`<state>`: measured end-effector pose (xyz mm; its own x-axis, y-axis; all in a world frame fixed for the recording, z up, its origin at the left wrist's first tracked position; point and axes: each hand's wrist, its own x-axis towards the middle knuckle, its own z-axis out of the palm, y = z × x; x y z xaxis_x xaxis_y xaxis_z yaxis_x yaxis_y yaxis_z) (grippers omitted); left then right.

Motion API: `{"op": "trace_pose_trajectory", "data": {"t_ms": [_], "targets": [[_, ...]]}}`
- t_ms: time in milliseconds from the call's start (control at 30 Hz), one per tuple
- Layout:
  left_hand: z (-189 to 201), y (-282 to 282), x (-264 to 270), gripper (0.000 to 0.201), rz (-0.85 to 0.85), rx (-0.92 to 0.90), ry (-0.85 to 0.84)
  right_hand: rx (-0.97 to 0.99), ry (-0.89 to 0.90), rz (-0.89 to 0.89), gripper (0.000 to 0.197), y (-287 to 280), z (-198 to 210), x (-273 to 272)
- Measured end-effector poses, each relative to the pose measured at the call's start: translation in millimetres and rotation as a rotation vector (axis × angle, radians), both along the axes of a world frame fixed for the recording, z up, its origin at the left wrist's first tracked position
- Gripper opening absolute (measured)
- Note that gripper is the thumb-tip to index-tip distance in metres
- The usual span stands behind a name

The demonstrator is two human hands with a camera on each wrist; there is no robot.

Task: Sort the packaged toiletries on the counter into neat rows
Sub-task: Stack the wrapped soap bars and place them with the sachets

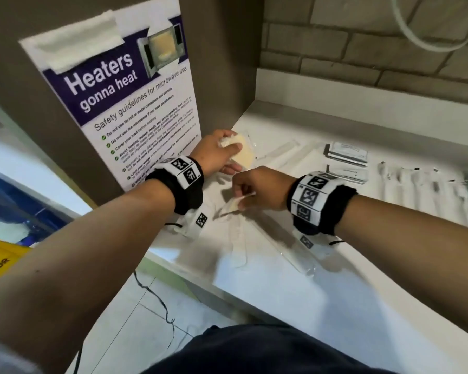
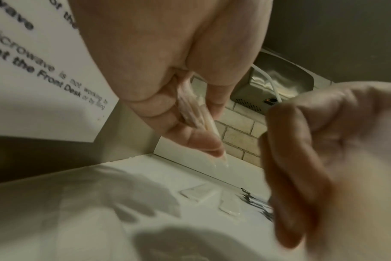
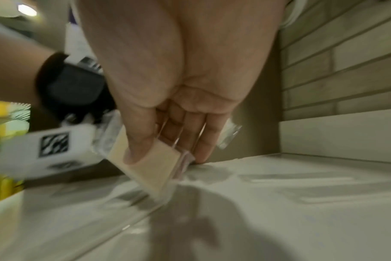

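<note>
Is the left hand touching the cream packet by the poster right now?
Touching. Head view shows the left hand gripping the cream packet, fingers curled over its top, thumb beneath.

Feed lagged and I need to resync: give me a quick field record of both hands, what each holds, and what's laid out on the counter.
left hand: grips a pale yellow packet in clear wrap, close to the poster
right hand: pinches a smaller clear-wrapped packet just above the counter
laid out, right side: flat white sachets; beyond them long clear-wrapped items, blurred
loose near the hands: clear wrappers lying on the counter
unreadable: packet contents and labels
</note>
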<state>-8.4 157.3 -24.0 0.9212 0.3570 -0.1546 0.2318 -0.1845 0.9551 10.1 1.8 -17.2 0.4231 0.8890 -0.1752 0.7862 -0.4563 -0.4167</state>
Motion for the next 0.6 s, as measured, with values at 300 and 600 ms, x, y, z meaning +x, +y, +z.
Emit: {"op": "trace_pose_trajectory", "data": {"t_ms": [300,600], "targets": [[10.3,-64.2,25.7,0.031,-0.293,-0.081,0.053,0.153,-0.052,-0.379,0.024,-83.5,32.6,48.0],[-0.8,-136.0,39.9,0.04,-0.679,-0.057,0.145,0.3,-0.039,-0.733,0.07,-154.1,7.0,39.4]]}}
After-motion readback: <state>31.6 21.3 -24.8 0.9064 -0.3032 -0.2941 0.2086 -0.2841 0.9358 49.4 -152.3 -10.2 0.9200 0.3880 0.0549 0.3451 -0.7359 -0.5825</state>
